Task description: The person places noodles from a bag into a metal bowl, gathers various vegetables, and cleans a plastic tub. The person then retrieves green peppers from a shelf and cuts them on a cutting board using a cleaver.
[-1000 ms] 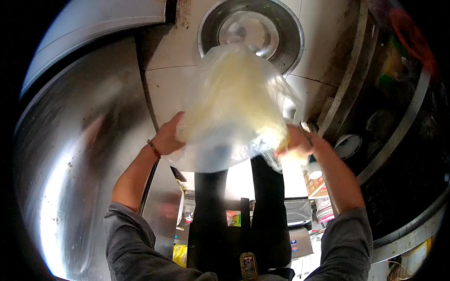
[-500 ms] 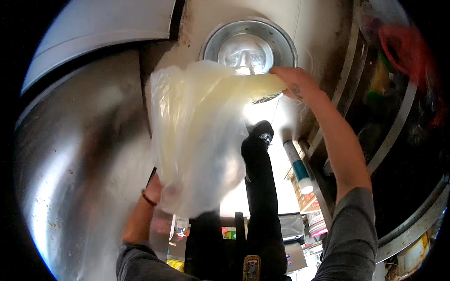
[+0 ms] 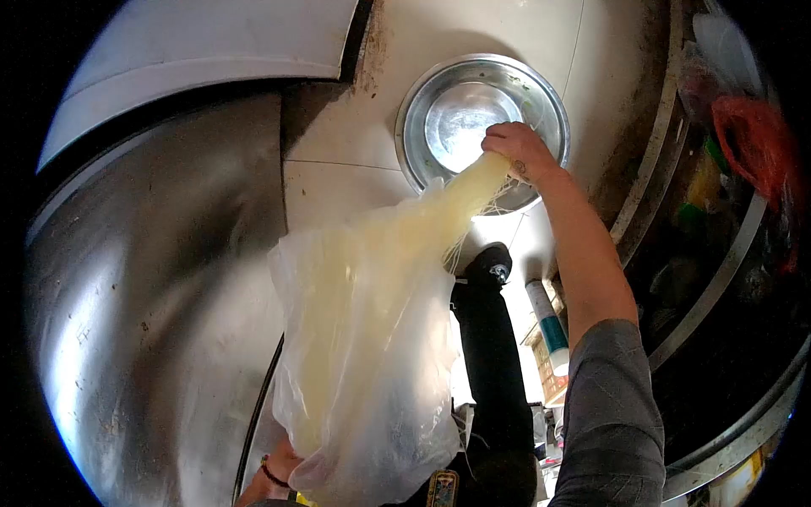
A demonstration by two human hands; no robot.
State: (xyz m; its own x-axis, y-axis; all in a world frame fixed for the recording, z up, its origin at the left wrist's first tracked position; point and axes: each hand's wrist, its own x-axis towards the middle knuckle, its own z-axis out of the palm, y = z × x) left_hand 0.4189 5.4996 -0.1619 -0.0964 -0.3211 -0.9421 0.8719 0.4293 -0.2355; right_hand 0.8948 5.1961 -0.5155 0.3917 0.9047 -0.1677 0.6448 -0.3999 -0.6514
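Slanting forward-right, pale strands (image 3: 476,186) point toward the basin (image 3: 439,93).

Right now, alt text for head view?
A person's right grip holds pale yellow strands stretching from a translucent plastic bag, seen against a metal basin on the floor. The left grip, partly hidden, is at the bag's lower edge.

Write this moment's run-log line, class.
right hand: gripping pale strands; left hand: mostly hidden behind plastic bag; strands: partly bagged; metal basin: on floor
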